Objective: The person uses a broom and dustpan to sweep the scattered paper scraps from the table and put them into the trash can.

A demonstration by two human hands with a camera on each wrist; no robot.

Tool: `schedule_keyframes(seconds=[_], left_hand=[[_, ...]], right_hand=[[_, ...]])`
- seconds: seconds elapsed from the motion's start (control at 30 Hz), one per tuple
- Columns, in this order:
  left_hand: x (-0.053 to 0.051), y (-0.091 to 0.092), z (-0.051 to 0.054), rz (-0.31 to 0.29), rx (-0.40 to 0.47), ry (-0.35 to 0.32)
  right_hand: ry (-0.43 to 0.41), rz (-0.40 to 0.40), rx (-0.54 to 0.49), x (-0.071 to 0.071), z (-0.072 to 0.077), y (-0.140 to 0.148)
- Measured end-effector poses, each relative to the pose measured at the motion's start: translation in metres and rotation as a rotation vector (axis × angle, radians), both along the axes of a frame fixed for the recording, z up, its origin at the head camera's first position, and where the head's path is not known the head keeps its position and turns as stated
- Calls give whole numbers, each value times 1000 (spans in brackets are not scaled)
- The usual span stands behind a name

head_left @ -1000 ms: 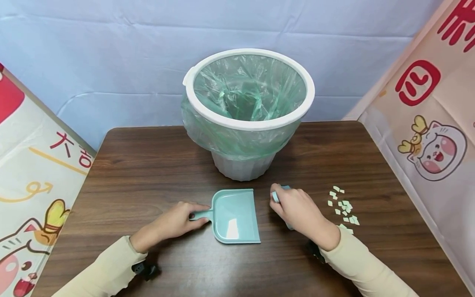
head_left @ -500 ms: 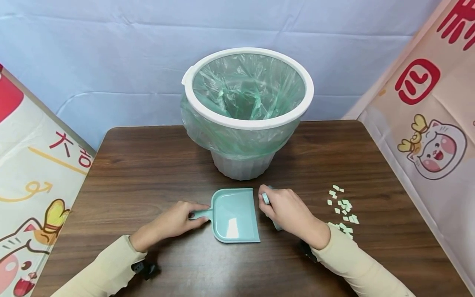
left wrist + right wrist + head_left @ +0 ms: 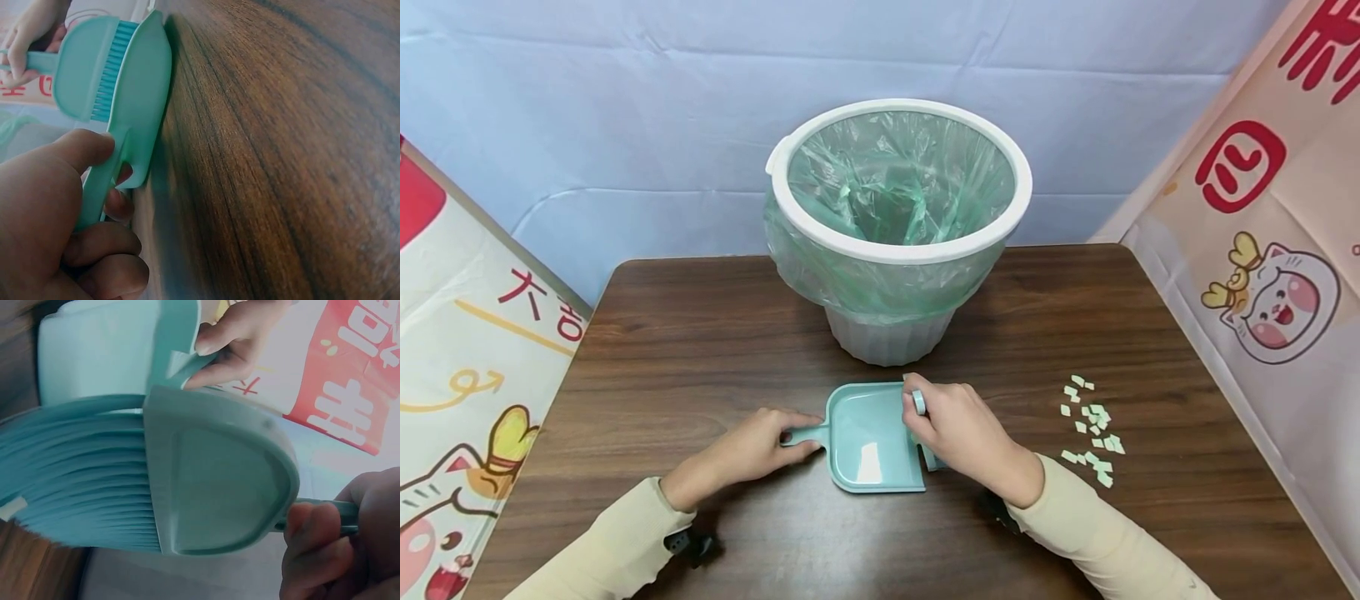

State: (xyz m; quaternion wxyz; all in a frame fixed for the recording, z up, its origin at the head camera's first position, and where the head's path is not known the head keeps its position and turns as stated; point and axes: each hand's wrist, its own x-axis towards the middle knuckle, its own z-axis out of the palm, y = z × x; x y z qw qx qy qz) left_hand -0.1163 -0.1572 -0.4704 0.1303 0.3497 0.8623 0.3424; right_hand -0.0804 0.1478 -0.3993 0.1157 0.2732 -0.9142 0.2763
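My left hand grips the handle of a light teal dustpan that lies on the table in the head view. My right hand holds a small matching hand brush by its handle, at the dustpan's right-hand lip. The left wrist view shows the brush upright, its teal bristles behind the pan's side wall. In the right wrist view the bristles are bent sideways, with one pale paper scrap by their tips. Several pale green paper scraps lie scattered right of my right hand.
A white-rimmed waste bin lined with a green plastic bag stands behind the dustpan. The dark wooden table ends at a pale blue cloth backdrop. Printed panels flank both sides.
My right hand has moved left with the brush, from beside the dustpan to its lip. More scraps show where the right sleeve was. My left hand and the dustpan stay put.
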Motion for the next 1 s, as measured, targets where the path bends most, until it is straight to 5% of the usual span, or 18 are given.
schedule_keyframes(seconds=[1.0], left_hand=[[2, 1, 1, 12, -26, 20]], right_hand=[[-39, -21, -123, 2, 8, -13]])
